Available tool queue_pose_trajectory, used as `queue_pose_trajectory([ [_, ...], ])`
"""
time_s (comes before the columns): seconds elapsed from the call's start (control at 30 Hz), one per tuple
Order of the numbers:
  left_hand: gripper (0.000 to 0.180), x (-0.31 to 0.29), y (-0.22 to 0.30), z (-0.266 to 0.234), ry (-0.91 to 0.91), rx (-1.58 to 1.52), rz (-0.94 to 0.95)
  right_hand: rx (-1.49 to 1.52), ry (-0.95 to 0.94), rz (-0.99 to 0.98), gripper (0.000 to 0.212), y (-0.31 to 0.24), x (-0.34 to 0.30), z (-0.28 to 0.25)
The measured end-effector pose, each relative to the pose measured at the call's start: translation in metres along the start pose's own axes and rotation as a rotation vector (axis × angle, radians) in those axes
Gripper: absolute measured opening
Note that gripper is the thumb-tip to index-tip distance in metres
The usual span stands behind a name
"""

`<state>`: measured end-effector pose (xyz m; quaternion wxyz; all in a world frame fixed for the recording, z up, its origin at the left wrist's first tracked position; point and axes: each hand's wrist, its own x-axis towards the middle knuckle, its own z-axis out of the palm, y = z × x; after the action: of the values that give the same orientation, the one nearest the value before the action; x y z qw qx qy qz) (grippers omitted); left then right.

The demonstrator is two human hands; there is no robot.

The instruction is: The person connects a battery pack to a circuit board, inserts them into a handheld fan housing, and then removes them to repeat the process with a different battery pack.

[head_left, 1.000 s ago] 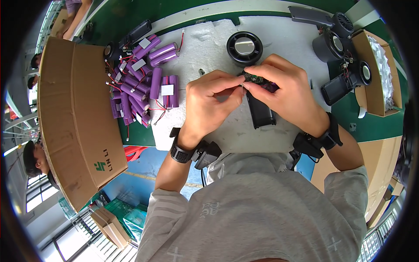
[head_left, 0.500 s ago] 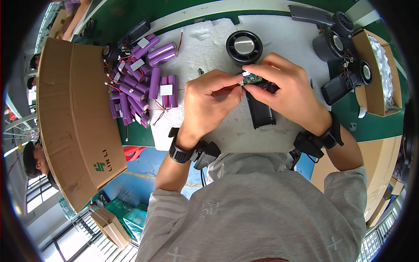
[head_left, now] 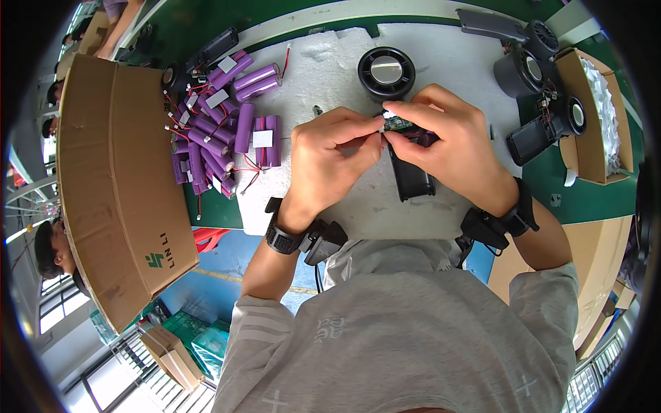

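In front of me lies a black fan-like device with a round head [head_left: 385, 71] and an opened black handle [head_left: 414, 177]. A small green circuit board [head_left: 398, 124] shows between my hands at the handle's upper end. My left hand [head_left: 327, 155] is closed in a pinch, thumb and forefinger on a tiny white connector [head_left: 382, 128] beside the board. Around the board, the thumb and forefinger of my right hand [head_left: 460, 138] grip its edges. Something purple, partly hidden, peeks out under my right palm. Fingers cover most of the contact points.
Purple battery packs [head_left: 244, 129] with thin wires are heaped on the left. A tall cardboard box [head_left: 127, 186] stands beyond them. Similar black devices [head_left: 533, 140] and an open carton [head_left: 585, 117] sit at the right. White foam sheet [head_left: 317, 62] covers the green table. People are at far left.
Both hands stay at the circuit board in nearly the same pinch. My left fingertips have shifted very slightly; the view has moved a little.
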<state>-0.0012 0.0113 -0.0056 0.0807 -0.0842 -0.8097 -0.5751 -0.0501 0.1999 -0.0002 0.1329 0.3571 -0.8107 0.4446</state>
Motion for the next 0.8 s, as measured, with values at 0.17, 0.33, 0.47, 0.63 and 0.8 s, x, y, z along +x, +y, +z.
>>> queue_pose_trajectory([
  [0.17,0.022,0.000,-0.004,0.001,-0.005,-0.081,-0.004,0.024,0.016,0.008,0.033,0.002,0.000,0.002],
  [0.33,0.035,0.001,-0.001,0.005,-0.058,-0.223,-0.085,0.084,0.013,0.058,0.027,0.002,0.001,0.002],
  [0.47,0.042,0.002,-0.002,0.010,-0.069,-0.119,-0.084,0.086,-0.012,0.080,0.025,-0.002,0.003,-0.002],
  [0.63,0.041,0.003,0.001,0.009,-0.122,-0.099,-0.140,0.106,-0.050,0.123,0.025,-0.003,0.002,-0.010],
  [0.8,0.044,0.003,0.005,0.004,-0.231,-0.111,-0.207,0.090,-0.132,0.136,0.025,0.000,0.005,-0.017],
])
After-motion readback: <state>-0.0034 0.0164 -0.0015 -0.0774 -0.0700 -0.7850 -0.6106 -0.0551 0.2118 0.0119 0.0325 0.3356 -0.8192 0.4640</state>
